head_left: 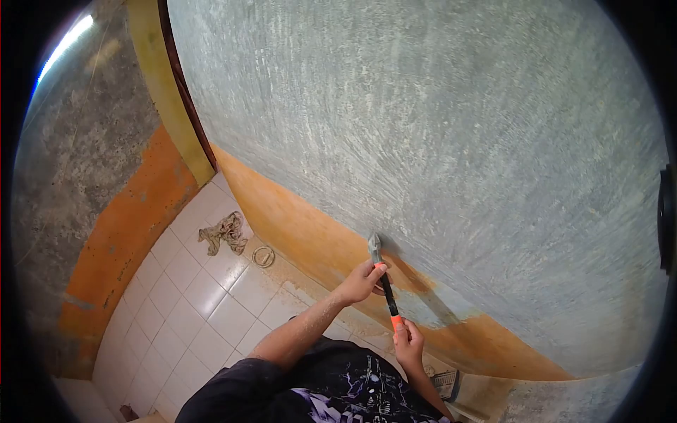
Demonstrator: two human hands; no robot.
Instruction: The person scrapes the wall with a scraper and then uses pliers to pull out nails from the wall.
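I hold a hammer (389,296) in both hands, with bands of black and orange on its handle. My left hand (360,282) is closed around the upper handle, just under the grey metal head (374,243). Lower down, my right hand (408,341) grips the orange end of the handle. The head is close to the wall (437,141), near where the rough grey surface meets the orange band (303,211); whether it touches cannot be made out. A bare bluish-grey patch (444,310) shows in the orange band beside the handle.
A crumpled, dirty cloth (224,233) and a ring-shaped coil (263,256) lie on the white tiled floor (187,303). Brownish dust (300,285) runs along the wall's foot. A yellow door frame (169,84) stands at left. A partly hidden slotted object (444,381) sits near my right forearm.
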